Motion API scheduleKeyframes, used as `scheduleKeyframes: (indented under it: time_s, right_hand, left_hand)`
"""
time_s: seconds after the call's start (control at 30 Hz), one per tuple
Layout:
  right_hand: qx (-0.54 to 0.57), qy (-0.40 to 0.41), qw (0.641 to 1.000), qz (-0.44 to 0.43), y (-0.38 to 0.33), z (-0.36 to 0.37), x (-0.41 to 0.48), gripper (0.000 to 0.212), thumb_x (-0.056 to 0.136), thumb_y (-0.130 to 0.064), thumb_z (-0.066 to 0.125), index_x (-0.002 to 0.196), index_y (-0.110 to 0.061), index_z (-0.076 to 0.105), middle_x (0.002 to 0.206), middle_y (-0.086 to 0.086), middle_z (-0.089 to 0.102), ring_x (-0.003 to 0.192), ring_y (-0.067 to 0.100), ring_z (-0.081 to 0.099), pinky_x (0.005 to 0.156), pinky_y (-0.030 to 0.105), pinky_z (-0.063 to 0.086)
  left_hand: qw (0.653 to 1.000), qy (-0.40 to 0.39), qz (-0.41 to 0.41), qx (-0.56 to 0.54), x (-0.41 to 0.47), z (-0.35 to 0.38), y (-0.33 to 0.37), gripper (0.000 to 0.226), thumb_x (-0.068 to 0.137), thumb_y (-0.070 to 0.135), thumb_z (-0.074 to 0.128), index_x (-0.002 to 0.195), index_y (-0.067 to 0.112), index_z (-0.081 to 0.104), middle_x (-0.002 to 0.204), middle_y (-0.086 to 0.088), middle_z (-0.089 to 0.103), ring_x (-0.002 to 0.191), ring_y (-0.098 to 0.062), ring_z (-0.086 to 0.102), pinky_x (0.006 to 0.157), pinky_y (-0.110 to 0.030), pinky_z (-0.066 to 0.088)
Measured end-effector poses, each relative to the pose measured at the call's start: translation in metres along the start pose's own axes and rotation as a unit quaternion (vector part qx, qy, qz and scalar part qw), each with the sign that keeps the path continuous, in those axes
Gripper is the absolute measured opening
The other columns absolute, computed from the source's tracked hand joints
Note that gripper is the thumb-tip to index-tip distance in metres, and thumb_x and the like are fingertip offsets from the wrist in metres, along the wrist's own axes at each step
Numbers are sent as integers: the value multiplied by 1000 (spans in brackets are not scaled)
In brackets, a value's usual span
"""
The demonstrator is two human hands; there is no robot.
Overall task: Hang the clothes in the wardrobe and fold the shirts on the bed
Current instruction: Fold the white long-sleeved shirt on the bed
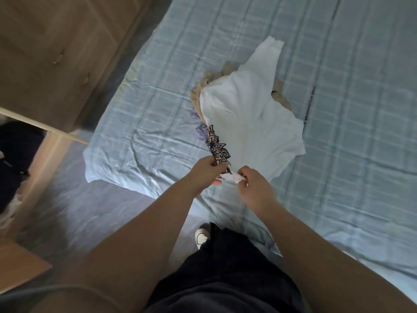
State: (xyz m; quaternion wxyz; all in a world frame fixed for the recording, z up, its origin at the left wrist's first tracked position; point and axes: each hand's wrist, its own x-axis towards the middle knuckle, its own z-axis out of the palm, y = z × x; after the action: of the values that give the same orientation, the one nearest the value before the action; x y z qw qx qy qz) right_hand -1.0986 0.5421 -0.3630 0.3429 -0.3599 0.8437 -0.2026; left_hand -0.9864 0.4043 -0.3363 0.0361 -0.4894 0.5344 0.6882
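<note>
A white shirt [246,109] with a dark printed design [217,147] along one edge lies spread on the bed [349,132], covering a small pile. A beige garment [203,86] and a purple garment [200,132] stick out from under it. My left hand [206,171] pinches the printed edge of the white shirt near the bed's corner. My right hand [252,184] grips the same hem just to the right, so the cloth is stretched between both hands.
The bed has a light blue checked cover. A wooden wardrobe [52,53] with small knobs stands at the upper left, its open side [13,159] showing dark clothes. My dark trousers and a white shoe [200,236] show below.
</note>
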Motion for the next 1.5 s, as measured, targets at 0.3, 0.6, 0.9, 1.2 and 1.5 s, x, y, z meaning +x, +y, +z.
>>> scheduleKeyframes:
  time_s: [0.3, 0.6, 0.9, 1.2, 1.5]
  right_hand:
    - [14, -50, 999, 17, 24, -8, 23, 34, 90, -4, 50, 120, -16, 62, 116, 2, 61, 111, 18, 58, 97, 31, 45]
    - [-105, 12, 978, -180, -42, -16, 198, 59, 89, -8, 60, 146, -14, 44, 147, 7, 46, 138, 27, 38, 115, 34, 29]
    - [-350, 60, 923, -149, -72, -17, 291, 46, 83, -17, 64, 125, -21, 47, 117, 3, 56, 106, 27, 52, 82, 39, 41]
    - [-209, 119, 957, -159, -48, -58, 201, 22, 85, -12, 55, 102, -18, 67, 87, 6, 52, 76, 27, 44, 62, 38, 44]
    - [134, 157, 971, -122, -43, -124, 58, 30, 79, 5, 53, 89, -17, 72, 100, 0, 57, 95, 17, 57, 82, 27, 42]
  left_hand:
    - [992, 54, -93, 73, 42, -22, -11, 22, 94, 20, 51, 112, 11, 60, 108, -3, 62, 92, -20, 66, 71, -32, 50]
    - [983, 176, -24, 48, 158, -67, 36, 55, 95, 8, 51, 148, 16, 40, 144, -12, 51, 121, -31, 59, 98, -42, 53]
    - [989, 124, -49, -61, 205, -65, 56, 68, 97, 2, 48, 157, 23, 24, 151, -13, 45, 104, -19, 55, 93, -42, 56]
    - [995, 90, 4, 52, 163, -59, 62, 67, 95, 3, 53, 153, 29, 33, 84, -11, 54, 69, -18, 53, 61, -21, 47]
    - [924, 14, 176, 339, 84, -16, 86, 80, 87, 9, 67, 152, 40, 33, 143, -10, 38, 112, -29, 53, 102, -39, 44]
